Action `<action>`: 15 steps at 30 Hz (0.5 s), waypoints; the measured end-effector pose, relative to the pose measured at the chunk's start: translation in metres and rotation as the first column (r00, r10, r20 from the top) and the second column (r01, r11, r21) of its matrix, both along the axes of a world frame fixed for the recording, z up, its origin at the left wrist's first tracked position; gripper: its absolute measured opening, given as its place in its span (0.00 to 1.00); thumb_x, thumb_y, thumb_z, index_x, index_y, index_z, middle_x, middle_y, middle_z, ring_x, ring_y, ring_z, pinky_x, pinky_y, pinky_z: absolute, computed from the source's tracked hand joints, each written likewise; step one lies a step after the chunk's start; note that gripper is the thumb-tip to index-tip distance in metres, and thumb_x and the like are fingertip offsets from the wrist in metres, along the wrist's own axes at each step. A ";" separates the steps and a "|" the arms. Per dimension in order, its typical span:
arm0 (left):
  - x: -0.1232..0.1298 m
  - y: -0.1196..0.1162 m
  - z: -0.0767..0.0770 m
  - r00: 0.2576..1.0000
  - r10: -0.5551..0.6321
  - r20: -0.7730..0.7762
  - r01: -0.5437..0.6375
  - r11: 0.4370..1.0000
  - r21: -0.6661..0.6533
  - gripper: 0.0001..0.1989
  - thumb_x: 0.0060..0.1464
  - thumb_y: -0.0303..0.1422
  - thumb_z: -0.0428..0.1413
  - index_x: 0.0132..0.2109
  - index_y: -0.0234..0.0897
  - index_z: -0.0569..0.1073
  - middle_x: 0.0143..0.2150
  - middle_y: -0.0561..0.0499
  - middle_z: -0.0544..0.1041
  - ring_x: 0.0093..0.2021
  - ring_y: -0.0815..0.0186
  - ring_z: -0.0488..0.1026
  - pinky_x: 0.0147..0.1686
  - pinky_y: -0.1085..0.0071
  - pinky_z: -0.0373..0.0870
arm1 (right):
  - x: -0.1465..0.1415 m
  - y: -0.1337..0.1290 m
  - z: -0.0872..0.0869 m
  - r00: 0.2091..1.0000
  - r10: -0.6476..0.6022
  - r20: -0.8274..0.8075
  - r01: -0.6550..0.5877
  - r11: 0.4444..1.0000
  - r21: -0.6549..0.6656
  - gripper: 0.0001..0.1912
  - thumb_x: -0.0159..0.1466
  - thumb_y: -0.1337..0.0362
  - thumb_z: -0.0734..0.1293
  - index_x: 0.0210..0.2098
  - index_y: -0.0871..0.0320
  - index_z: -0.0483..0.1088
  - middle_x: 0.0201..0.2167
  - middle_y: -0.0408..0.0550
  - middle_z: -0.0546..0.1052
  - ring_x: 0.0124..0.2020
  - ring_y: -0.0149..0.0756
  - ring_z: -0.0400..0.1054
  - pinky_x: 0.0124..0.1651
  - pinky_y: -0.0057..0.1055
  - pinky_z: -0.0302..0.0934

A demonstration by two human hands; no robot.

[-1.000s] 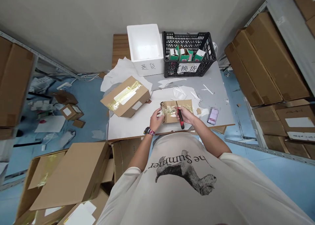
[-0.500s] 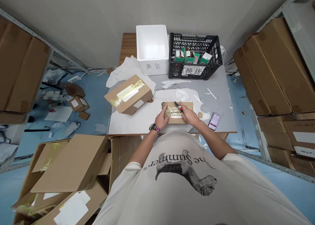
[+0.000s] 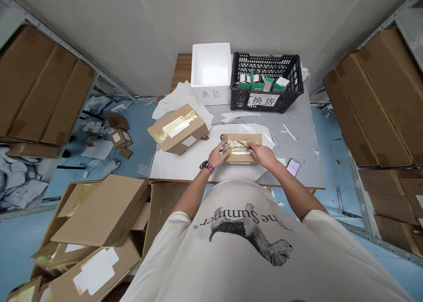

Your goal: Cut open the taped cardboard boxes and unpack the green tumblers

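A small taped cardboard box (image 3: 241, 158) lies on the white paper near the table's front edge, with yellowish clear tape across its top. My left hand (image 3: 217, 155) grips the box's left end, thumb and fingers apart around its corner. My right hand (image 3: 261, 154) is closed on a box cutter (image 3: 243, 143) with a dark and red body, held over the right part of the box and pointing left across the tape. Whether the blade touches the tape is too small to tell.
A larger taped box (image 3: 185, 136) lies to the left. Behind stand a white foam box (image 3: 211, 95) and a black crate (image 3: 291, 92) holding green cartons. A phone (image 3: 293, 167) lies at right. Stacked boxes (image 3: 102, 209) fill the lower left; shelves of cartons (image 3: 373, 99) flank the table.
The view has shifted. The cutter in my right hand has turned flatter over the box, and my right hand has moved slightly toward its right end. My left hand stays at the left end.
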State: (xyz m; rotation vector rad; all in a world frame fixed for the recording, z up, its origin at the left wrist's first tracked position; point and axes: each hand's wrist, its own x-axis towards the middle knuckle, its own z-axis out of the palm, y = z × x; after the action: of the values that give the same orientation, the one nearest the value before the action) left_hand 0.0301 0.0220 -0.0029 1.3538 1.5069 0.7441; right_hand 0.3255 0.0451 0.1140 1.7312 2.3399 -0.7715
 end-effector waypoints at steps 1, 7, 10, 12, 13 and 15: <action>0.002 -0.001 -0.001 1.000 0.016 0.004 -0.016 1.000 -0.005 0.39 0.64 0.42 0.71 0.80 0.51 0.77 0.77 0.48 0.81 0.67 0.44 0.85 0.75 0.46 0.79 | -0.001 0.003 0.002 1.000 0.026 0.017 -0.026 1.000 -0.012 0.25 0.85 0.59 0.60 0.77 0.51 0.75 0.63 0.62 0.88 0.60 0.59 0.83 0.61 0.44 0.70; 0.025 0.002 -0.014 0.964 0.229 0.135 -0.233 0.972 0.013 0.23 0.71 0.44 0.65 0.67 0.44 0.83 0.73 0.44 0.84 0.70 0.50 0.83 0.74 0.50 0.79 | -0.015 0.025 0.006 0.990 0.142 -0.010 -0.142 0.990 -0.007 0.19 0.85 0.60 0.62 0.66 0.53 0.81 0.60 0.64 0.88 0.59 0.60 0.83 0.61 0.44 0.67; 0.031 0.004 -0.018 0.956 0.281 0.088 -0.284 0.958 0.028 0.20 0.68 0.40 0.66 0.63 0.43 0.84 0.68 0.44 0.87 0.68 0.51 0.83 0.73 0.51 0.80 | -0.017 0.033 -0.001 0.991 0.133 0.001 -0.133 0.991 0.013 0.20 0.86 0.58 0.61 0.66 0.54 0.80 0.58 0.65 0.88 0.58 0.60 0.83 0.60 0.45 0.68; 0.033 0.005 -0.018 0.957 0.287 0.046 -0.289 0.956 0.049 0.18 0.68 0.38 0.66 0.62 0.44 0.85 0.66 0.46 0.88 0.68 0.50 0.84 0.73 0.51 0.80 | -0.016 0.034 -0.008 0.993 0.119 0.001 -0.119 0.993 0.016 0.20 0.86 0.57 0.61 0.66 0.54 0.80 0.58 0.65 0.89 0.58 0.60 0.83 0.60 0.44 0.68; 0.033 0.005 -0.017 0.958 0.287 0.021 -0.288 0.956 0.057 0.18 0.68 0.37 0.66 0.62 0.45 0.85 0.65 0.46 0.88 0.67 0.50 0.84 0.72 0.51 0.80 | -0.014 0.034 -0.012 0.994 0.110 -0.005 -0.110 0.994 0.011 0.20 0.85 0.58 0.61 0.66 0.54 0.80 0.57 0.64 0.89 0.58 0.59 0.83 0.60 0.45 0.68; 0.035 0.003 -0.015 0.956 0.289 -0.045 -0.285 0.956 0.068 0.18 0.67 0.36 0.66 0.62 0.47 0.85 0.64 0.48 0.89 0.65 0.49 0.85 0.71 0.51 0.80 | -0.009 0.032 -0.019 0.996 0.091 -0.025 -0.091 0.996 -0.004 0.19 0.85 0.58 0.62 0.65 0.54 0.81 0.58 0.65 0.89 0.57 0.60 0.83 0.60 0.45 0.69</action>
State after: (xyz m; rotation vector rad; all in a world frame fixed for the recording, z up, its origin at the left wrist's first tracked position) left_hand 0.0654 0.0254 -0.0184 1.2200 1.7604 0.9477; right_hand 0.3162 0.0769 0.0953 1.6099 2.4118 -0.7874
